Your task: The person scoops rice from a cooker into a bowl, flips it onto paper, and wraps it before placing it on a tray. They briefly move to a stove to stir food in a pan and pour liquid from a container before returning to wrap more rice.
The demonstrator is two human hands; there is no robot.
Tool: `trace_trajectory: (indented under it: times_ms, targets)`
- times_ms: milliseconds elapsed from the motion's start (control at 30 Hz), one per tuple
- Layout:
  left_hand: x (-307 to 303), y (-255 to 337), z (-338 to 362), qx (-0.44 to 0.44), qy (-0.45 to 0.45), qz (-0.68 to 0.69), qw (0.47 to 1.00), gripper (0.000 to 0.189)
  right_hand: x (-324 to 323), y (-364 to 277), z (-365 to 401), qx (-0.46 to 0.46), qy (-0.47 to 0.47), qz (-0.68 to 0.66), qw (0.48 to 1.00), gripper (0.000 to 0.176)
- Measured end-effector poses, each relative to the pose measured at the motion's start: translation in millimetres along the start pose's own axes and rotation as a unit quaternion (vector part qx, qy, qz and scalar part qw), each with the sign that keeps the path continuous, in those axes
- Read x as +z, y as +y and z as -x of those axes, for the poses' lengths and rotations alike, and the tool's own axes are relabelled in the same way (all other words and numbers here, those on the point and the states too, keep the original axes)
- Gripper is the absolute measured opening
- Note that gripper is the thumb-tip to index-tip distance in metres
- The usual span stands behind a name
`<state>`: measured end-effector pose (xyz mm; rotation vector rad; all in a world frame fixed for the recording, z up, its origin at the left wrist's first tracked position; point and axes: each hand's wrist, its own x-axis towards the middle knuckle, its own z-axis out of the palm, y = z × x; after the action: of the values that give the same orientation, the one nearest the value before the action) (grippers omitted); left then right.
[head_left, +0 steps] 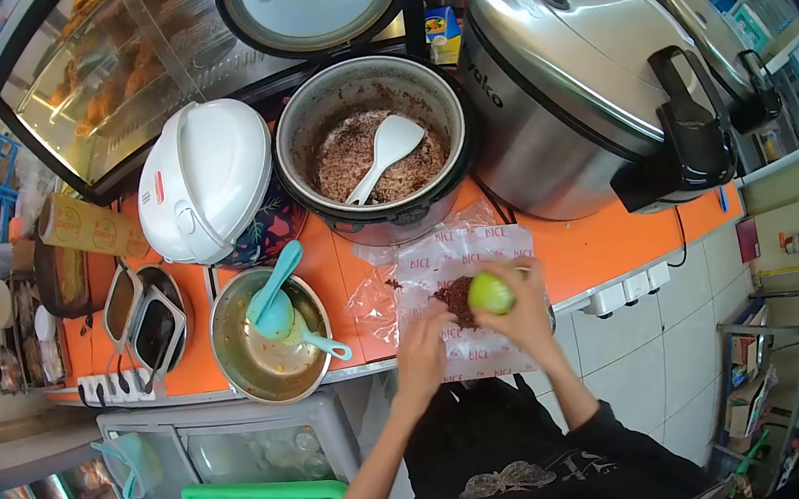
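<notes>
our right hand (520, 302) grips a green ball (489, 293) over the rice (454, 300); our left hand (428, 332), just beside, touches the paper (440, 249); we cannot tell its grasp.

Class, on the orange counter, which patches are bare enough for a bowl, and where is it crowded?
Bare: the orange strip between steel bowl and paper; a wider stretch right of the paper, before the big steel cooker. Crowded: the back row of cookers, the left end with sauce tubs; over the paper the right hand holds a green object.
</notes>
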<state>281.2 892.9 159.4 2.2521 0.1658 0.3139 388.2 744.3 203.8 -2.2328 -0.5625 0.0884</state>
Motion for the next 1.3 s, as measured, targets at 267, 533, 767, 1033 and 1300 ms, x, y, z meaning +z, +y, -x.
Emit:
trace_trajectory:
  times_ms: [267,533,767,1033,1300]
  targets:
    - [28,21,44,-0.107,0.095,-0.004,0.990,0.019,-27,161,39,0.081,0.313,0.039,0.946,0.036]
    - [20,-16,76,-0.286,0.125,-0.022,0.950,0.034,4,74,111,-0.144,-0.098,0.108,0.979,0.038]
    - [3,-33,62,-0.410,0.024,0.195,0.891,0.029,-21,114,106,-0.164,-0.213,0.059,0.961,0.017]
    - [45,21,45,-0.001,-0.110,-0.087,0.990,0.032,-31,83,55,-0.152,-0.336,0.125,0.921,0.018]
    - [39,9,30,0.020,-0.162,-0.031,0.986,0.032,-23,79,42,-0.136,-0.373,0.121,0.910,0.025]
